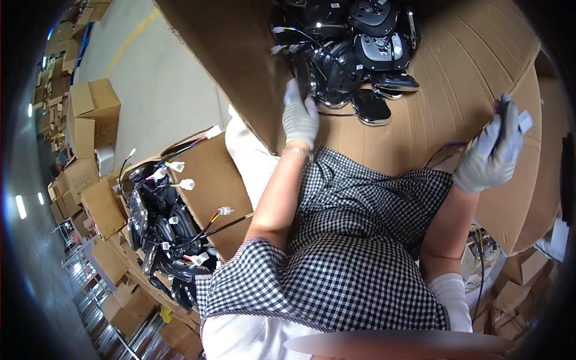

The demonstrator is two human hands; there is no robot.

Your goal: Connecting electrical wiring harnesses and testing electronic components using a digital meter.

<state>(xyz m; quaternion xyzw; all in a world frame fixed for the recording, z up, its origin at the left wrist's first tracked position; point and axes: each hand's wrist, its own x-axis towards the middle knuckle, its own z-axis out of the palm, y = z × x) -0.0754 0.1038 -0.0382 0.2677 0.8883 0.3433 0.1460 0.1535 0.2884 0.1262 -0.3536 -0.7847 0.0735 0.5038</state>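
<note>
My left hand (300,119), in a pale work glove, is raised at the inner wall of a large cardboard box. Its fingers are stretched out, slightly blurred, with the thumb apart. Just beyond the fingertips lies a pile of glossy black rounded housings (384,51) with cables and white plugs. One shiny housing (372,107) lies nearest me on the cardboard. Over at the right, my gloved right hand (492,150) is closed around a small dark piece (505,117); a pale tab (525,122) shows beside it. The fingers hide much of that piece, so its kind is unclear.
The large box's cardboard (462,66) spreads across the front and right. To my left, an open carton (222,180) holds more black housings (165,222) with wires and white plugs (188,184). Other cartons (96,114) stand on the grey floor (162,78) at the far left.
</note>
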